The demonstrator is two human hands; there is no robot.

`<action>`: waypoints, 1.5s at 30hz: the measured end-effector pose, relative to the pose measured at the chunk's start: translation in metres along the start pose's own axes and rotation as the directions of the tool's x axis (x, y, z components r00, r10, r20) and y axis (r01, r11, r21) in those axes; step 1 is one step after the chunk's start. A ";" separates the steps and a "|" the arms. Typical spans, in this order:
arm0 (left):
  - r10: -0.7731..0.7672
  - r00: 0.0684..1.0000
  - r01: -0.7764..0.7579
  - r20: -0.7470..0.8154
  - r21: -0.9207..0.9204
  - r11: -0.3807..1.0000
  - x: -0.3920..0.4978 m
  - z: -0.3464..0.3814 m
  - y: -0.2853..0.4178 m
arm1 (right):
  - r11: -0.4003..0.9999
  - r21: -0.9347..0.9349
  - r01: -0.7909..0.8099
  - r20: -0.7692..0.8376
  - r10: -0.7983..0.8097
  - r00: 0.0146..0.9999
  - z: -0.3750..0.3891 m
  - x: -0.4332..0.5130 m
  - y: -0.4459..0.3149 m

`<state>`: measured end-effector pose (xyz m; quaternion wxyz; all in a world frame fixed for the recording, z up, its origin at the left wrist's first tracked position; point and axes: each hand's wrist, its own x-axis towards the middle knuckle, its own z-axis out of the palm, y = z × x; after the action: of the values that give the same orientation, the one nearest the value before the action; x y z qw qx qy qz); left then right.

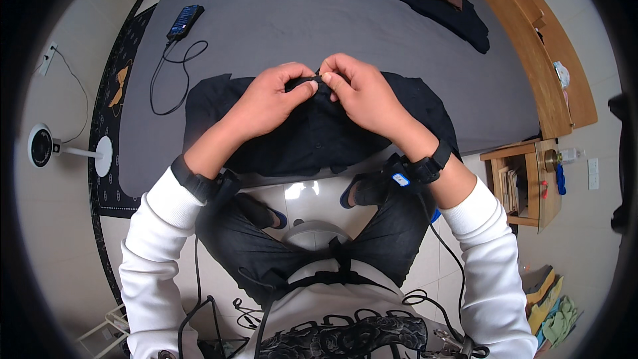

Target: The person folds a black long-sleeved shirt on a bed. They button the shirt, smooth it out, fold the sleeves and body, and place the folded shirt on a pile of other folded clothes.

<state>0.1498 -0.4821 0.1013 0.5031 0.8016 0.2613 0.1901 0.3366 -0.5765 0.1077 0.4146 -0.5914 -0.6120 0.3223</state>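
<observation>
A black buttoned garment, most likely a shirt, lies spread over the near edge of the grey-sheeted bed. At the garment's far edge, near its middle, my left hand pinches the dark cloth between thumb and fingers. Close beside it my right hand pinches the same edge, the two thumbs almost touching. A small button shows on the front below my hands. Each wrist wears a black strap with a device on it. The fingertips partly hide the piece of cloth they hold.
A phone with a looped black cable lies on the bed at left. Folded dark clothes lie at the far right, more at the far edge. A white fan stands at left, a wooden bedside cabinet at right. Cables hang beside both arms.
</observation>
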 end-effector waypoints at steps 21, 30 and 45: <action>-0.437 0.865 0.501 0.246 -0.376 0.780 0.016 -0.013 -0.004 | 0.929 -0.232 0.287 -0.068 -0.310 0.948 0.007 -0.012 0.002; -0.460 0.830 0.555 0.315 -0.386 0.737 0.020 -0.012 -0.007 | 0.941 -0.194 0.278 -0.041 -0.291 0.956 0.004 -0.013 0.000; -0.268 0.934 0.341 0.238 -0.366 0.866 0.009 -0.010 -0.002 | 0.951 -0.222 0.217 -0.103 -0.244 0.964 0.003 -0.012 -0.001</action>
<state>0.1507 -0.4693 0.1039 0.7019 0.6432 0.2940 0.0847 0.3332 -0.5878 0.1057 0.4237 -0.5756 -0.6792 0.1667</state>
